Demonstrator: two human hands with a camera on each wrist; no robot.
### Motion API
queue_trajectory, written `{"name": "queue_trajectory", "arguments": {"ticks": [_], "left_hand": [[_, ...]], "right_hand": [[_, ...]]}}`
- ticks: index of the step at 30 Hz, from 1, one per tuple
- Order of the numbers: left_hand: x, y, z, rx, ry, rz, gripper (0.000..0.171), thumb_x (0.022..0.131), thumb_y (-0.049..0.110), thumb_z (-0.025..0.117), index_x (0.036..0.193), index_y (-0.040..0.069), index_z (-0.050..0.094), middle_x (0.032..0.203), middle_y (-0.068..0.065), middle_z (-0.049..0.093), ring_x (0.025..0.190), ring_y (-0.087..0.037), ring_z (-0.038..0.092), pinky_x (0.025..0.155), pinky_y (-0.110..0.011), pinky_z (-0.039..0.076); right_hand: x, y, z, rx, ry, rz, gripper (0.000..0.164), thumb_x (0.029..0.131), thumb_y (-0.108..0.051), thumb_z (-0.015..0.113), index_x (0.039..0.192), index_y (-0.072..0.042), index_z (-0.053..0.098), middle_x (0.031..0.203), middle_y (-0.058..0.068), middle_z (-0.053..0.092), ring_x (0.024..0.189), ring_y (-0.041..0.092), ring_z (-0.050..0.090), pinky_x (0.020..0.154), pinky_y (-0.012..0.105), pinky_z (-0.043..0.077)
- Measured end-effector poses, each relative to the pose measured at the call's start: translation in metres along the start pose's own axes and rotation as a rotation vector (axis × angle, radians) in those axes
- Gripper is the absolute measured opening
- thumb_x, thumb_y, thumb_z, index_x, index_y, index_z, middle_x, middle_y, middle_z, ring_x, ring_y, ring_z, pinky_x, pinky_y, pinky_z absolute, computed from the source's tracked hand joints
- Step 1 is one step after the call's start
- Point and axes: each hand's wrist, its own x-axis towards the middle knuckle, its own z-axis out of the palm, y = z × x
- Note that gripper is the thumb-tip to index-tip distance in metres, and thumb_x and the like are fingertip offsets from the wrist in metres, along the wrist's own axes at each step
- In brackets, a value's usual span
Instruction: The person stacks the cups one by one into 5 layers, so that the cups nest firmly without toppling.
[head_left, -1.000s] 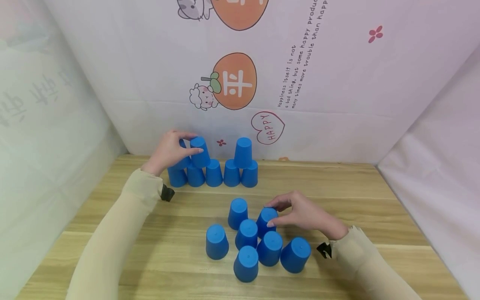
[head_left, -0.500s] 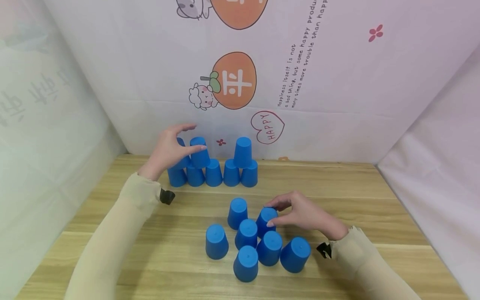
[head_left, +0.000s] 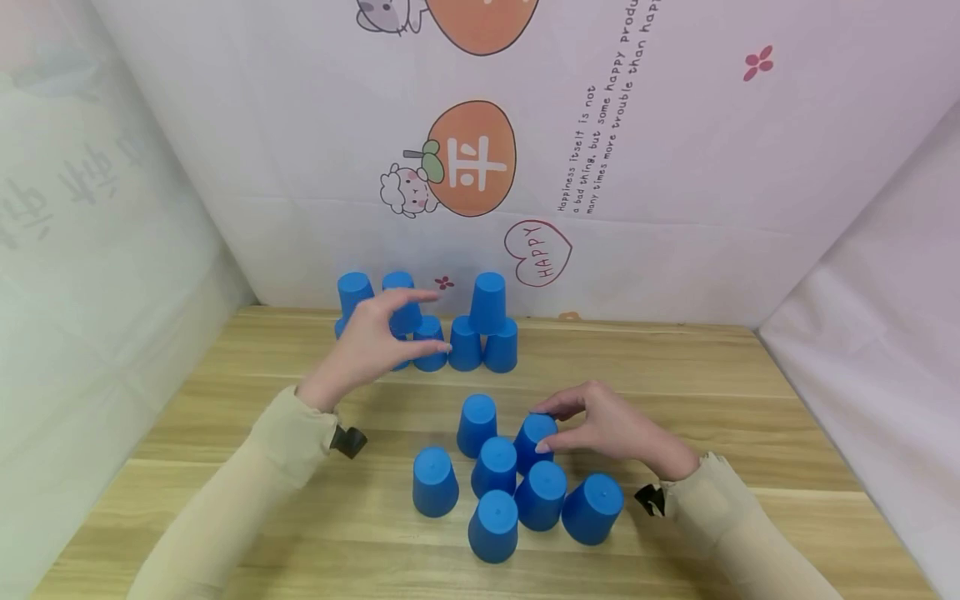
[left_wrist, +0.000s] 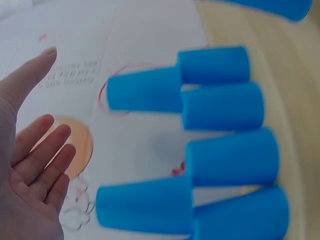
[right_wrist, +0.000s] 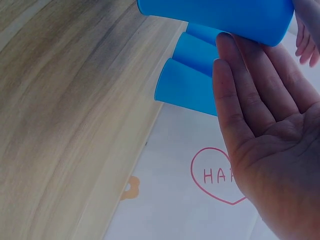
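Note:
My left hand [head_left: 371,337], thumb and fingers spread with nothing between them, is in front of the back row of upside-down blue cups [head_left: 465,346]. In the left wrist view the fingers [left_wrist: 37,160] are relaxed, apart from the cups. On that row stand a left upper cup [head_left: 355,292], a middle upper cup [head_left: 401,312], partly hidden by the hand, and a right upper cup [head_left: 489,304]. My right hand [head_left: 611,425] holds an upside-down blue cup [head_left: 534,442] at the front group's back right, thumb on the near side, fingers behind.
Several more upside-down blue cups stand close together at the front, among them a left one [head_left: 434,483], a front one [head_left: 493,529] and a right one [head_left: 592,510]. Behind the wooden table [head_left: 675,375] rises a printed white cloth [head_left: 660,250].
My left hand has drawn away from the middle upper cup, moving right and toward me, and the cup stays on the row. My right hand stays at its cup.

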Motion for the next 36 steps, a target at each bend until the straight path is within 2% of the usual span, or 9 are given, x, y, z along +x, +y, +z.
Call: {"name": "queue_trajectory", "arguments": {"ticks": [5, 11, 15, 22, 28, 33, 36], "left_hand": [[-0.012, -0.005, 0.027, -0.031, -0.104, 0.011, 0.065, 0.082, 0.042, 0.087, 0.139, 0.02, 0.064, 0.139, 0.004, 0.061, 0.131, -0.021, 0.052, 0.103, -0.056, 0.046], [-0.026, -0.014, 0.061, -0.085, -0.248, -0.053, 0.069, 0.079, 0.047, 0.087, 0.139, 0.021, 0.064, 0.136, 0.009, 0.062, 0.128, -0.017, 0.054, 0.104, -0.06, 0.044], [-0.032, -0.019, 0.075, -0.125, -0.318, -0.073, 0.069, 0.079, 0.047, 0.087, 0.139, 0.021, 0.064, 0.133, 0.011, 0.063, 0.127, -0.016, 0.055, 0.104, -0.061, 0.044], [-0.033, -0.023, 0.084, -0.157, -0.357, -0.085, 0.056, 0.082, 0.044, 0.086, 0.132, 0.027, 0.068, 0.124, 0.016, 0.066, 0.118, -0.01, 0.06, 0.102, -0.051, 0.048], [-0.031, -0.025, 0.087, -0.169, -0.36, -0.081, 0.055, 0.084, 0.044, 0.084, 0.132, 0.023, 0.069, 0.12, 0.016, 0.068, 0.11, -0.005, 0.063, 0.098, -0.038, 0.052], [-0.032, -0.026, 0.087, -0.172, -0.355, -0.091, 0.059, 0.083, 0.045, 0.085, 0.134, 0.018, 0.068, 0.12, 0.014, 0.069, 0.109, -0.006, 0.064, 0.097, -0.037, 0.053], [-0.033, -0.027, 0.087, -0.171, -0.349, -0.093, 0.06, 0.083, 0.045, 0.085, 0.134, 0.016, 0.068, 0.12, 0.013, 0.069, 0.109, -0.006, 0.065, 0.097, -0.036, 0.053]], "right_hand": [[0.0, 0.0, 0.0, -0.003, 0.003, 0.008, 0.045, 0.085, -0.039, 0.084, 0.122, -0.015, 0.075, 0.112, -0.008, 0.073, 0.105, 0.017, 0.069, 0.093, 0.056, 0.054], [0.0, -0.001, 0.0, -0.009, 0.005, 0.015, 0.046, 0.085, -0.039, 0.085, 0.122, -0.015, 0.075, 0.112, -0.007, 0.074, 0.105, 0.017, 0.069, 0.093, 0.057, 0.054], [0.0, 0.0, 0.0, -0.01, 0.005, 0.012, 0.046, 0.085, -0.039, 0.085, 0.122, -0.015, 0.075, 0.112, -0.007, 0.074, 0.104, 0.017, 0.069, 0.093, 0.057, 0.054], [0.001, 0.001, 0.0, -0.019, 0.006, 0.009, 0.047, 0.085, -0.04, 0.084, 0.123, -0.015, 0.075, 0.112, -0.009, 0.074, 0.104, 0.015, 0.069, 0.093, 0.056, 0.054], [0.001, -0.003, -0.002, -0.04, 0.004, 0.002, 0.049, 0.083, -0.041, 0.086, 0.123, -0.015, 0.075, 0.112, -0.008, 0.073, 0.105, 0.016, 0.069, 0.092, 0.055, 0.055], [0.004, -0.006, -0.004, -0.079, -0.007, -0.001, 0.049, 0.083, -0.039, 0.087, 0.123, -0.014, 0.075, 0.115, -0.005, 0.073, 0.106, 0.019, 0.068, 0.091, 0.053, 0.055], [0.007, -0.009, -0.008, -0.101, 0.022, -0.014, 0.048, 0.082, -0.037, 0.087, 0.122, -0.013, 0.075, 0.114, -0.003, 0.073, 0.105, 0.019, 0.069, 0.09, 0.054, 0.056]]}}
